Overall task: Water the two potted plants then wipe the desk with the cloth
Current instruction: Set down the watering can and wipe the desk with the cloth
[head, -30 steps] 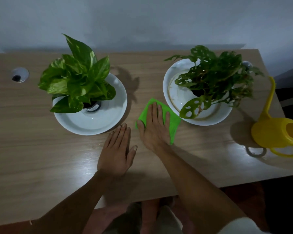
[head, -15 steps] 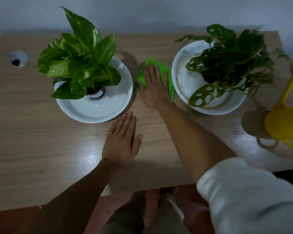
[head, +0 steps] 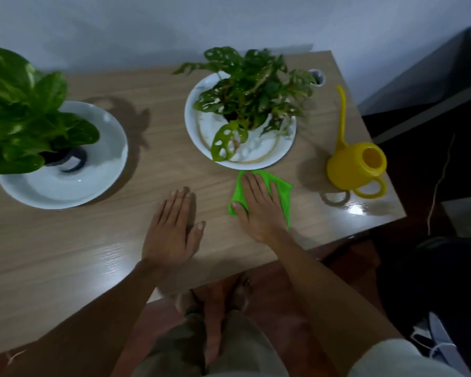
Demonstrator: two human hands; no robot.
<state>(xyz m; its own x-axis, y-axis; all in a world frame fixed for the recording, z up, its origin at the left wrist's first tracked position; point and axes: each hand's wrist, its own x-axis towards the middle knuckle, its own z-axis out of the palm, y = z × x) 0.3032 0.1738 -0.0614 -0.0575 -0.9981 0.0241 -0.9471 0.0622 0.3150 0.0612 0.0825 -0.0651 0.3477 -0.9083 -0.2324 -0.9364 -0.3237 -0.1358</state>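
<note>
Right hand [head: 259, 205] lies flat, fingers spread, pressing the green cloth [head: 282, 193] onto the desk [head: 65, 240], the cloth directly beneath the palm and peeking out past the fingertips. Just beyond those fingertips sits the holey-leaved plant's white dish [head: 199, 131]. Left hand [head: 173, 227] rests open and empty beside it, bracing. The unwiped stretch toward the yellow watering can [head: 356, 167] lies to the right hand's outer side, so that hand looks better placed to sweep it.

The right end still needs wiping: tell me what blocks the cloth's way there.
The yellow watering can stands on the desk to the right of the cloth under the right hand; nothing else visible does.
</note>
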